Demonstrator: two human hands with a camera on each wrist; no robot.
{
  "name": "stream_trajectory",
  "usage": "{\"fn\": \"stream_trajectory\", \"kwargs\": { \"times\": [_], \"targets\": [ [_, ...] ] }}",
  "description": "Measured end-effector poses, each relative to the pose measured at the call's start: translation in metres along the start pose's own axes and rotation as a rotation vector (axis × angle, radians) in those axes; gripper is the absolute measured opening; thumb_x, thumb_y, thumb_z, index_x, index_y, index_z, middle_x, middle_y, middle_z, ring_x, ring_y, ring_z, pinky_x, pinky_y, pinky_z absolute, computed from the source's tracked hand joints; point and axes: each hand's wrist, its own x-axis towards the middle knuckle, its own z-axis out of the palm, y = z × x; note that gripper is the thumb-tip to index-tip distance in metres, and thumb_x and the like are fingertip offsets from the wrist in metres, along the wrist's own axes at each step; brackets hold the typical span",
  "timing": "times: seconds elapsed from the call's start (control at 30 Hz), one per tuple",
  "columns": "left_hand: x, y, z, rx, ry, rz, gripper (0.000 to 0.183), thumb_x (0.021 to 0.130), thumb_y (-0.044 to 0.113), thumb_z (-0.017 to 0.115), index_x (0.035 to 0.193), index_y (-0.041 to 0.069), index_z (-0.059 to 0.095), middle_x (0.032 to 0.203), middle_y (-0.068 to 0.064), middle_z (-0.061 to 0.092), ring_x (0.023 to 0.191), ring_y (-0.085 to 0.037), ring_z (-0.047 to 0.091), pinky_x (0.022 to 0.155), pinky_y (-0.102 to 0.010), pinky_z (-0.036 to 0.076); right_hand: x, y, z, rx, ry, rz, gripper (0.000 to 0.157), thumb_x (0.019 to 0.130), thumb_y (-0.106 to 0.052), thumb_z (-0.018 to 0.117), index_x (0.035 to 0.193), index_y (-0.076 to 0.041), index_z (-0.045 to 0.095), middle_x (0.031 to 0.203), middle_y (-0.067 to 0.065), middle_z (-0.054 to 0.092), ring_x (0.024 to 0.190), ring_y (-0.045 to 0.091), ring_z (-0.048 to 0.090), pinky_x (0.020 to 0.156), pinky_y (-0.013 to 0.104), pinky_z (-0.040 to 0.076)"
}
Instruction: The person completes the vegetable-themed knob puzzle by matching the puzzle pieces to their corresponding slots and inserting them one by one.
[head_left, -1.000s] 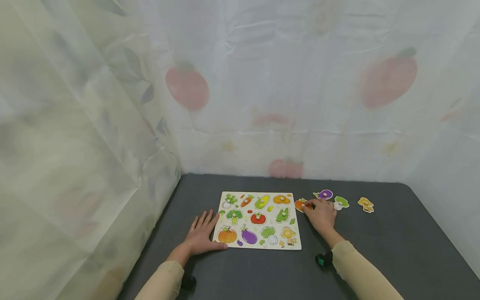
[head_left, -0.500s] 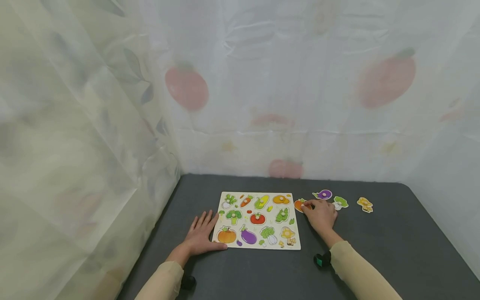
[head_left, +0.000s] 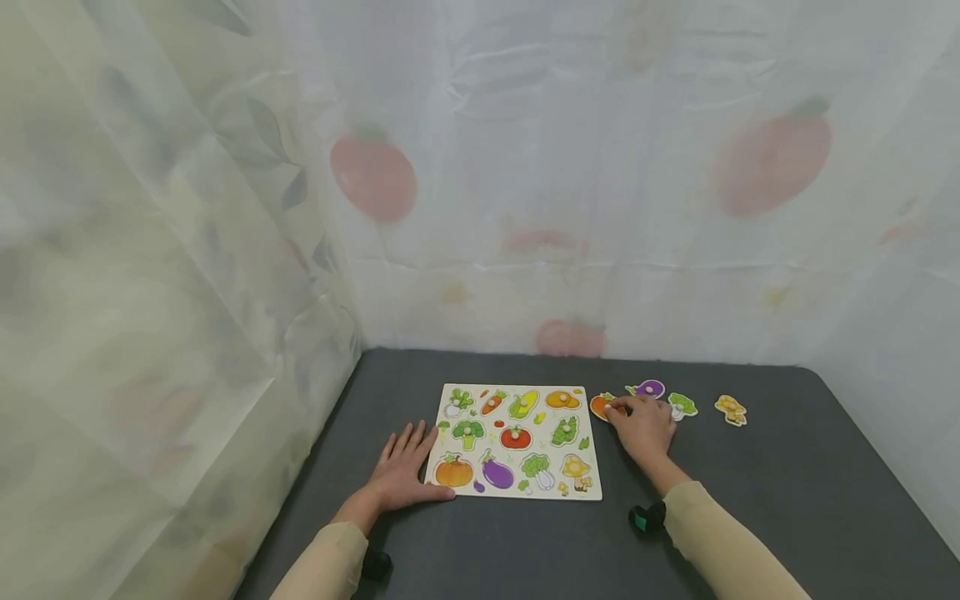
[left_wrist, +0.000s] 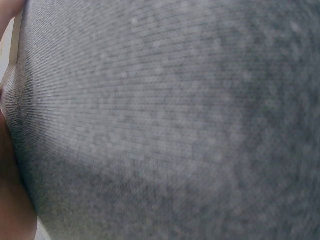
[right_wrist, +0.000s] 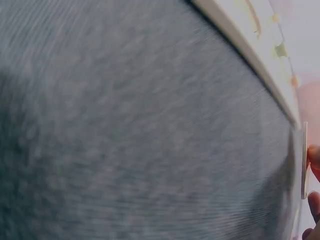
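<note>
A cream wooden peg puzzle board (head_left: 551, 483) with vegetable pictures lies on the dark table. My left hand (head_left: 401, 477) rests at its left edge, fingers spread, thumb along the near corner. Just past the board's right edge, my right hand (head_left: 643, 429) pinches an orange pumpkin puzzle piece (head_left: 598, 406) by its knob. That piece appears edge-on in the right wrist view, beside the fingertips (right_wrist: 314, 156). Near the right hand lie an eggplant piece (head_left: 651, 388) and a green-and-white leafy vegetable piece (head_left: 682, 405); a mushroom piece (head_left: 731, 408) lies farther right.
Knobbed pieces such as the tomato (head_left: 516, 437) and corn (head_left: 523, 404) sit in the board's upper and middle rows. The bottom row shows pictures without visible knobs. A patterned curtain (head_left: 480, 308) hangs behind the grey table (head_left: 525, 550) and along its left side.
My right hand and the pumpkin piece have shifted very slightly, the piece a little away from me. My left hand and the board stay in place.
</note>
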Motion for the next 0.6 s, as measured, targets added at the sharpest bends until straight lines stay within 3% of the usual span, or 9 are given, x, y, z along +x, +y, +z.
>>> {"fn": "stream_trajectory", "kwargs": {
  "times": [0.3, 0.6],
  "targets": [
    [-0.001, -0.001, 0.002, -0.019, 0.018, 0.011, 0.127, 0.07, 0.086, 0.068, 0.166, 0.019, 0.019, 0.171, -0.011, 0.01, 0.157, -0.036, 0.003, 0.122, -0.059, -0.004, -0.011, -0.035, 0.002, 0.106, -0.007, -0.128, 0.025, 0.091, -0.035, 0.078, 0.1, -0.012, 0.08, 0.126, 0.019, 0.06, 0.131, 0.046, 0.037, 0.108, 0.068, 0.023],
    [-0.001, -0.002, 0.002, -0.039, 0.032, 0.019, 0.128, 0.069, 0.087, 0.068, 0.166, 0.019, 0.019, 0.171, -0.012, 0.011, 0.157, -0.035, 0.003, 0.122, -0.058, -0.003, -0.04, -0.087, 0.02, 0.231, -0.175, -0.207, 0.012, 0.09, -0.035, 0.081, 0.091, -0.023, 0.079, 0.118, 0.007, 0.064, 0.133, 0.038, 0.037, 0.111, 0.063, 0.021]
  ]
}}
